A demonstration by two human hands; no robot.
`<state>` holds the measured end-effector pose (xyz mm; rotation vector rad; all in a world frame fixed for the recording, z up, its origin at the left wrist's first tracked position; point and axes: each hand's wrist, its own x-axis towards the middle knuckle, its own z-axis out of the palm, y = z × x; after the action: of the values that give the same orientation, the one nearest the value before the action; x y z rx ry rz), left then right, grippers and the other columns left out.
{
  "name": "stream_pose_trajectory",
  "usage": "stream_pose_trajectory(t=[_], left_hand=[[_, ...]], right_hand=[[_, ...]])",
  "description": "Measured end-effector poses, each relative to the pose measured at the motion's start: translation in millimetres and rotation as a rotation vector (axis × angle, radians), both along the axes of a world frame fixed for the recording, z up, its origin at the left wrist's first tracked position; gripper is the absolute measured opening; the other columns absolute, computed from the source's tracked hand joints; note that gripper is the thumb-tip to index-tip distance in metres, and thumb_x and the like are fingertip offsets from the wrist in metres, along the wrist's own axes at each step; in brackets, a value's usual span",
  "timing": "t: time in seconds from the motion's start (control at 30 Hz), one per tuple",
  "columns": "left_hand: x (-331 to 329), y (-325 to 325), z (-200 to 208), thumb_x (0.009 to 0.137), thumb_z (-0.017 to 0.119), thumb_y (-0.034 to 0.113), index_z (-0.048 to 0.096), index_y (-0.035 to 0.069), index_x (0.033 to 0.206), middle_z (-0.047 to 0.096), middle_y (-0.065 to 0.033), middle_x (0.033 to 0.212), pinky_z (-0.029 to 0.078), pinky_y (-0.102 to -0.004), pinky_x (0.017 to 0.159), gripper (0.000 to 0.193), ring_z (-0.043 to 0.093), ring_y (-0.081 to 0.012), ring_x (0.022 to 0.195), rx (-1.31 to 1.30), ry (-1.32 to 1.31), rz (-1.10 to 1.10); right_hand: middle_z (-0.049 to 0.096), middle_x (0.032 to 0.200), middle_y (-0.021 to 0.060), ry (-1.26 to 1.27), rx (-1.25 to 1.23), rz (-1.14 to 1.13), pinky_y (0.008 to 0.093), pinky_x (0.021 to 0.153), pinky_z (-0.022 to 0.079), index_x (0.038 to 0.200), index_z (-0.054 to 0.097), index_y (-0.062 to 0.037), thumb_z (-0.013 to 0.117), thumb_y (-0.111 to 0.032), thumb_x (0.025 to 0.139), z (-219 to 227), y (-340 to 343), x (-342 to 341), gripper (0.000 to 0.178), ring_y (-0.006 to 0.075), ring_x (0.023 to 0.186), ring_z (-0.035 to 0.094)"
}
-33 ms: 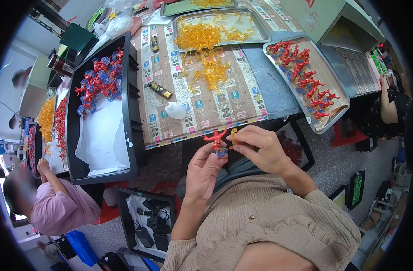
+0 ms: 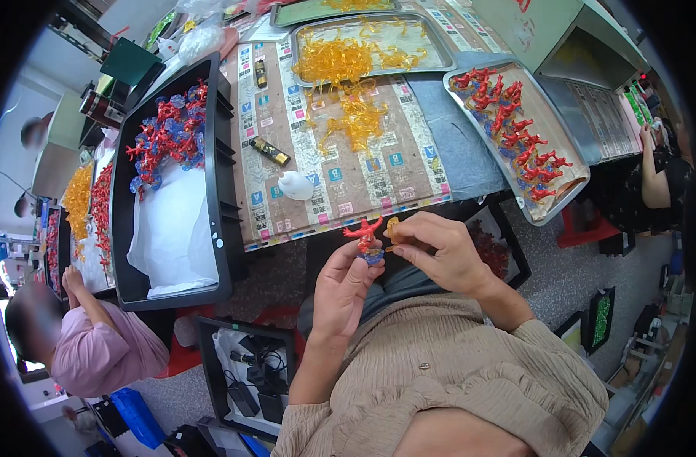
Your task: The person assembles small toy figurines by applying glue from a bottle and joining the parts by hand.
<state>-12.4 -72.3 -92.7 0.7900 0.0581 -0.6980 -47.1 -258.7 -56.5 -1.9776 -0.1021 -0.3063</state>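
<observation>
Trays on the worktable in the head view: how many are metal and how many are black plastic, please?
Metal trays: 3, with orange pieces, with red figures, and one at the top edge.
Black plastic trays: 1.
Total: 4.

A long worktable (image 2: 470, 164) covered in printed paper fills the room's middle. Below it lies speckled grey floor (image 2: 561, 266). A green metal cabinet (image 2: 561, 30) stands beyond the table's far right corner.

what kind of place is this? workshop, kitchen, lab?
Most likely a small assembly workshop for plastic toy figures. Metal trays hold rows of red figures, a black bin holds more, amber parts are heaped on the table, and another person works nearby. The left hand holds one red figure.
</observation>
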Motion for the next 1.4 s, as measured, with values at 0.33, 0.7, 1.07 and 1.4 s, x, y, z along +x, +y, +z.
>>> stream_pose_trajectory(t=[0.33, 0.7, 1.07, 1.4], left_hand=[[-2.5, -1.5, 0.6, 0.088, 0.066, 0.008, 0.054, -0.003, 0.122, 0.062, -0.0097, 0.113, 0.051, -0.0278, 0.087, 0.037, 0.062, -0.0151, 0.096, 0.053, -0.045, -0.008], [-3.4, -2.7, -0.2, 0.086, 0.067, 0.004, 0.055, -0.003, 0.120, 0.063, -0.0091, 0.109, 0.051, -0.0273, 0.087, 0.036, 0.063, -0.0142, 0.094, 0.109, -0.078, -0.001], [-5.0, -2.9, -3.0, 0.086, 0.067, 0.002, 0.057, -0.003, 0.119, 0.064, -0.0086, 0.108, 0.051, -0.0266, 0.085, 0.035, 0.063, -0.0136, 0.093, 0.088, -0.052, -0.004], [-5.8, -3.8, 2.7, 0.085, 0.069, 0.011, 0.057, -0.002, 0.119, 0.064, -0.0083, 0.110, 0.051, -0.0291, 0.087, 0.038, 0.062, -0.0149, 0.096, 0.172, -0.149, -0.058]], right_hand=[[0.066, 0.086, 0.0093, -0.029, -0.036, 0.039, 0.0268, 0.067, 0.054, 0.092, 0.069, -0.0001, 0.071, 0.007, 0.073, 0.2, -3.8, 0.1, 0.021, 0.0183, 0.076, 0.067], [0.065, 0.084, 0.0095, -0.018, -0.040, 0.073, 0.0262, 0.066, 0.054, 0.092, 0.070, 0.0001, 0.070, 0.008, 0.074, 0.3, -4.6, -1.1, 0.019, 0.0184, 0.076, 0.067], [0.066, 0.084, 0.0090, -0.039, -0.086, 0.025, 0.0261, 0.064, 0.054, 0.090, 0.070, -0.0011, 0.073, 0.007, 0.072, 3.8, -3.9, -2.6, 0.020, 0.0184, 0.075, 0.067], [0.065, 0.083, 0.0092, -0.034, -0.114, 0.147, 0.0271, 0.064, 0.054, 0.091, 0.070, -0.0012, 0.071, 0.008, 0.072, 0.2, -7.5, -0.8, 0.021, 0.0197, 0.075, 0.067]])
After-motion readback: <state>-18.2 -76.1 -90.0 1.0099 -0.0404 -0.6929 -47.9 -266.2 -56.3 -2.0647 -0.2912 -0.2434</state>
